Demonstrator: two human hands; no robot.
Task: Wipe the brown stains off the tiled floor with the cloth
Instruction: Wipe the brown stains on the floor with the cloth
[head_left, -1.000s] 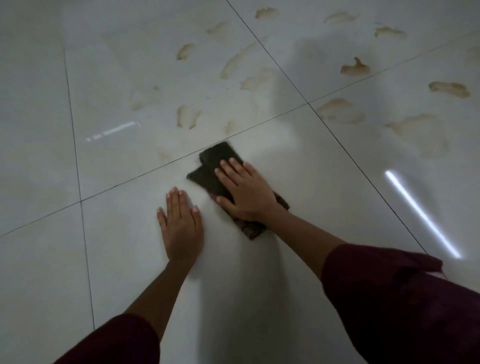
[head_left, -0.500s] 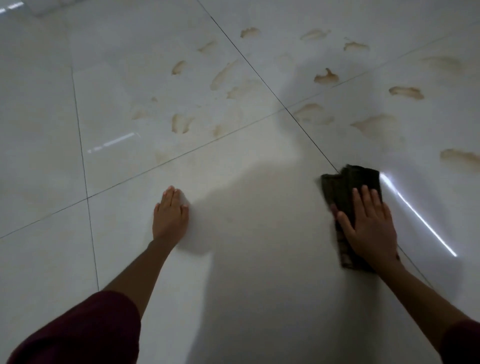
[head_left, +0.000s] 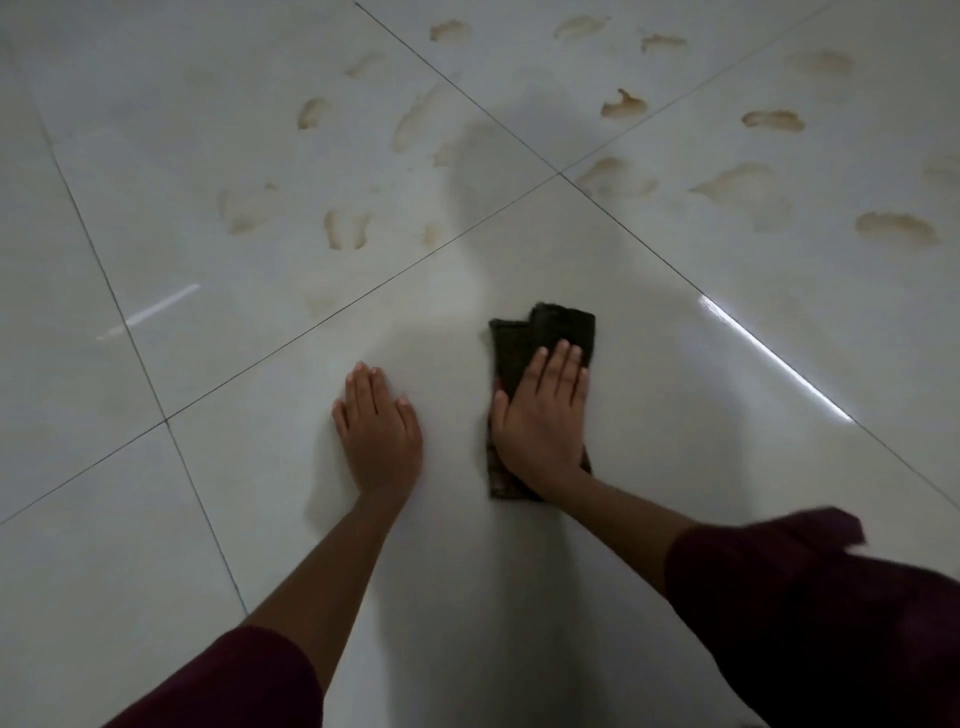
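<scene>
A dark folded cloth (head_left: 540, 332) lies flat on the pale tiled floor (head_left: 675, 415), in the middle of the near tile. My right hand (head_left: 543, 421) presses down on it with flat fingers, covering its near half. My left hand (head_left: 376, 426) rests palm down on the bare tile just left of the cloth, holding nothing. Several brown stains spread over the far tiles: one (head_left: 345, 228) on the far left tile, one (head_left: 623, 104) beyond the tile junction, one (head_left: 896, 228) at the far right.
Dark grout lines cross at a junction (head_left: 560, 174) ahead of the cloth. A bright light streak (head_left: 774, 358) reflects off the floor to the right. My dark red sleeves fill the lower corners.
My right hand has slid the cloth back left from the right grout line to the middle of the near tile, beside my left hand. The left hand has stayed planted.
</scene>
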